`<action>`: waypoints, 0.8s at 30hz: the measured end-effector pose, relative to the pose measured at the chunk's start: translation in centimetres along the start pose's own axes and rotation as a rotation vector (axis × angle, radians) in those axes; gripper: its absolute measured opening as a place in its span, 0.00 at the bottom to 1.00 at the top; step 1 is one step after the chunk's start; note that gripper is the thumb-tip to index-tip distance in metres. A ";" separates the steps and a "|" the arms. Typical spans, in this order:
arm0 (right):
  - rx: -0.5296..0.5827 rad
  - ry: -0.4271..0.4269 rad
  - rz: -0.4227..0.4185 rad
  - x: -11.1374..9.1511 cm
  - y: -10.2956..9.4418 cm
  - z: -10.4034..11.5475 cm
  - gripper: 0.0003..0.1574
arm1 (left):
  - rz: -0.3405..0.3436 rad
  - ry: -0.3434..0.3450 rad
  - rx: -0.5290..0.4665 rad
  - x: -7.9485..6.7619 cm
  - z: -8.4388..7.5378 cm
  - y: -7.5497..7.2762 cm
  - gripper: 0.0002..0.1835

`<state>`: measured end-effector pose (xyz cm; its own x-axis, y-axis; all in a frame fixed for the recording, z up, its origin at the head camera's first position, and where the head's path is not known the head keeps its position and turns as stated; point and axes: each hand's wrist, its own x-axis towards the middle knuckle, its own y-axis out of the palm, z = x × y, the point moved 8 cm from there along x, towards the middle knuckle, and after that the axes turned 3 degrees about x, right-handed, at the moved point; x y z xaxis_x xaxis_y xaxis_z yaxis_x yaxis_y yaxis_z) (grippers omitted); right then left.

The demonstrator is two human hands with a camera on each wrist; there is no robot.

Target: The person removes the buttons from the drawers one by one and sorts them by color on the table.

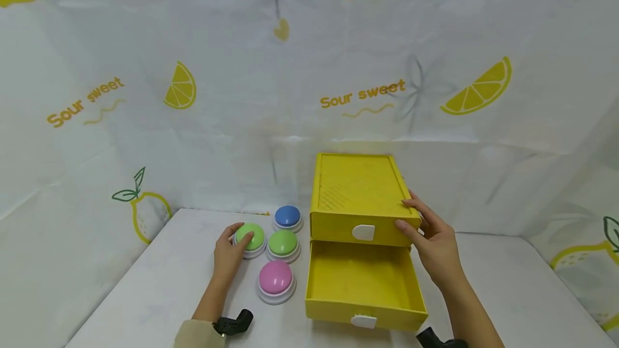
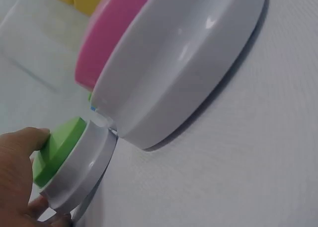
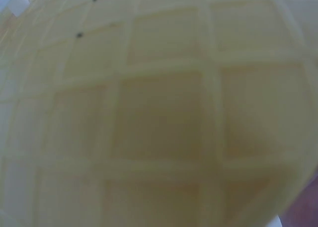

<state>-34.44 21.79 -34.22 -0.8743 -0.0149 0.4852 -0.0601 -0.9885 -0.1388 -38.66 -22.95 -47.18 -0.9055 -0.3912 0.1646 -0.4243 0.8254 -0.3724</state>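
My left hand [image 1: 229,251] holds the left-hand green push button [image 1: 250,235], thumb over its dome and fingers at the far side of its white base. In the left wrist view this button [image 2: 74,162] shows between thumb and fingers. Beside it stand a second green button [image 1: 283,243], a blue one [image 1: 287,216] and a pink one [image 1: 275,278]. My right hand [image 1: 437,246] grips the front right corner of a yellow two-drawer box [image 1: 358,181], thumb on the front, a finger over the top edge. The lower drawer [image 1: 365,307] is pulled out with nothing inside; the upper one is closed.
The white table [image 1: 145,294] backs onto a white cloth [image 1: 242,122] printed with lemons. Its left edge slopes away beside the left arm. White tabs serve as drawer handles [image 1: 364,232]. The box's ribbed yellow side [image 3: 159,117] fills the right wrist view.
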 end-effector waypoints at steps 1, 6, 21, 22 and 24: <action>-0.005 0.001 -0.001 0.0 0.0 0.0 0.26 | -0.008 0.023 0.029 0.0 -0.1 0.0 0.27; -0.003 0.000 -0.002 0.0 -0.1 -0.1 0.27 | -0.011 0.073 0.111 0.0 -0.1 -0.1 0.29; -0.002 -0.011 -0.002 -0.1 -0.1 0.1 0.27 | 0.082 0.083 0.214 -0.6 -0.4 0.7 0.31; -0.002 -0.011 0.000 -0.1 -0.1 0.1 0.27 | 0.080 0.087 0.215 -0.7 -0.6 0.7 0.31; -0.005 -0.012 0.003 -0.1 0.0 0.1 0.27 | 0.071 0.108 0.216 -0.9 -1.3 0.5 0.30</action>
<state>-34.35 21.81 -34.18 -0.8686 -0.0198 0.4950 -0.0597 -0.9877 -0.1442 -38.08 -21.67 -46.34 -0.9335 -0.2806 0.2232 -0.3585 0.7384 -0.5712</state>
